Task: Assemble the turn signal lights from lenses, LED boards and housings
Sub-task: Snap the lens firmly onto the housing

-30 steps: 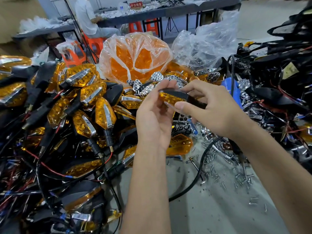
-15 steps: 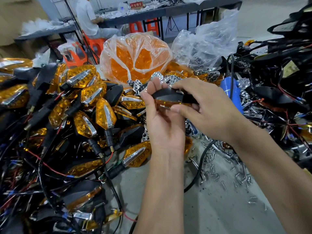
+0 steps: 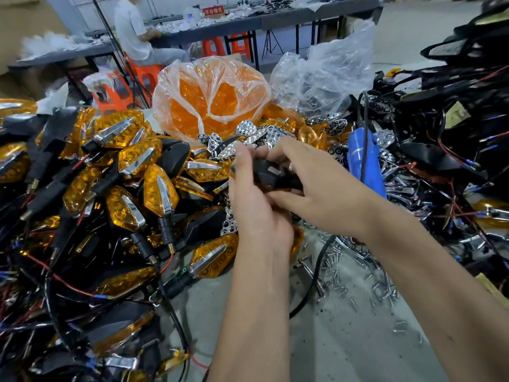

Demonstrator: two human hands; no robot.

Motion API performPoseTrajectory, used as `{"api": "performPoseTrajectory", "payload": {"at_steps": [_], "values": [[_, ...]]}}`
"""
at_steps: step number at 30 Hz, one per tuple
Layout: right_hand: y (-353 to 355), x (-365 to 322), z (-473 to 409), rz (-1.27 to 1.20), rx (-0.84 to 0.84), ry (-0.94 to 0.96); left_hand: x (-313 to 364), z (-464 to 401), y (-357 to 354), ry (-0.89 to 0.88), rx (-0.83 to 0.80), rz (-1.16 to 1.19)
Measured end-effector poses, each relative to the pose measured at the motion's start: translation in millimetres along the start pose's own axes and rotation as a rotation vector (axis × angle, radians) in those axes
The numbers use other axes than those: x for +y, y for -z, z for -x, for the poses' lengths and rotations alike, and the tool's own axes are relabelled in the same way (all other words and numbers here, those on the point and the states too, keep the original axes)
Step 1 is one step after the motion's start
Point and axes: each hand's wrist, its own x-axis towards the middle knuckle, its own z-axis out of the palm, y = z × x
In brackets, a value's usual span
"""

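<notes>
Both hands meet over the middle of the table around one turn signal light [image 3: 271, 176], its black housing facing up and most of its amber lens hidden. My left hand [image 3: 257, 205] cups it from the left with the fingers raised. My right hand [image 3: 322, 188] grips it from the right with thumb and fingers. A pile of assembled amber lights [image 3: 129, 166] with black stems and wires fills the left. Chrome reflector boards [image 3: 248, 136] lie just beyond my hands. A clear bag of amber lenses [image 3: 212, 97] stands behind them.
A blue electric screwdriver [image 3: 363, 161] with a black cord lies right of my hands. Loose screws [image 3: 358, 279] are scattered on the grey tabletop [image 3: 344, 340]. Black housings and wires [image 3: 454, 150] are heaped at right. A second clear bag [image 3: 327, 75] sits behind. A seated person [image 3: 137, 37] works at a far table.
Over the last second the light has been turned in my hands: its amber lens faced me, now the black housing shows. Both hands stayed together at the table's middle.
</notes>
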Motion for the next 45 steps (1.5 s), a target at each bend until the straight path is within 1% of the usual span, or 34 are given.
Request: {"api": "performPoseTrajectory", "payload": {"at_steps": [2, 4, 6, 7, 9, 10, 11, 12, 13, 15, 16, 17, 20, 25, 29, 32, 35, 37, 41, 45], "values": [[1, -4, 0, -0.017, -0.065, -0.009, -3, -1, 2, 0.031, 0.040, -0.001], [3, -9, 0, 0.012, -0.169, -0.030, 2, -3, 9, 0.094, 0.072, 0.089], [7, -12, 1, -0.003, -0.225, -0.036, 10, -5, 15, 0.124, 0.095, 0.161], [10, -13, 1, -0.057, -0.198, -0.030, 14, -6, 16, 0.114, 0.095, 0.171], [16, -8, 0, -0.179, -0.039, -0.040, 21, -8, 15, 0.077, 0.090, 0.146], [20, -2, 0, -0.166, 0.051, -0.061, 23, -8, 14, 0.070, 0.080, 0.112], [24, 7, 0, -0.107, 0.099, -0.102, 25, -9, 13, 0.069, 0.071, 0.070], [27, 14, 1, -0.021, 0.075, -0.150, 26, -8, 13, 0.073, 0.063, 0.016], [30, 21, 1, 0.075, -0.026, -0.188, 25, -8, 12, 0.078, 0.051, -0.034], [30, 27, 4, 0.247, -0.328, -0.250, 22, -5, 10, 0.098, 0.027, -0.100], [25, 26, 6, 0.306, -0.437, -0.268, 21, -4, 9, 0.114, 0.014, -0.115], [21, 26, 6, 0.348, -0.493, -0.265, 19, -3, 7, 0.134, 0.002, -0.124], [11, 23, 5, 0.393, -0.509, -0.242, 18, 0, 3, 0.183, -0.009, -0.131], [1, 26, 6, 0.349, -0.499, -0.276, 24, -2, 8, 0.243, -0.046, -0.032], [-1, 27, 5, 0.254, -0.560, -0.302, 28, 0, 12, 0.343, -0.107, 0.083], [1, 26, 6, 0.253, -0.570, -0.269, 28, 0, 12, 0.423, -0.154, 0.075], [8, 28, 4, 0.189, -0.498, -0.237, 27, 1, 10, 0.484, -0.210, -0.001], [14, 31, 3, 0.153, -0.386, -0.231, 25, 3, 8, 0.504, -0.237, -0.035], [19, 37, 4, 0.061, -0.136, -0.229, 25, 4, 7, 0.536, -0.241, -0.097], [20, 36, 3, -0.038, 0.070, -0.223, 25, 4, 4, 0.543, -0.209, -0.116]]}}
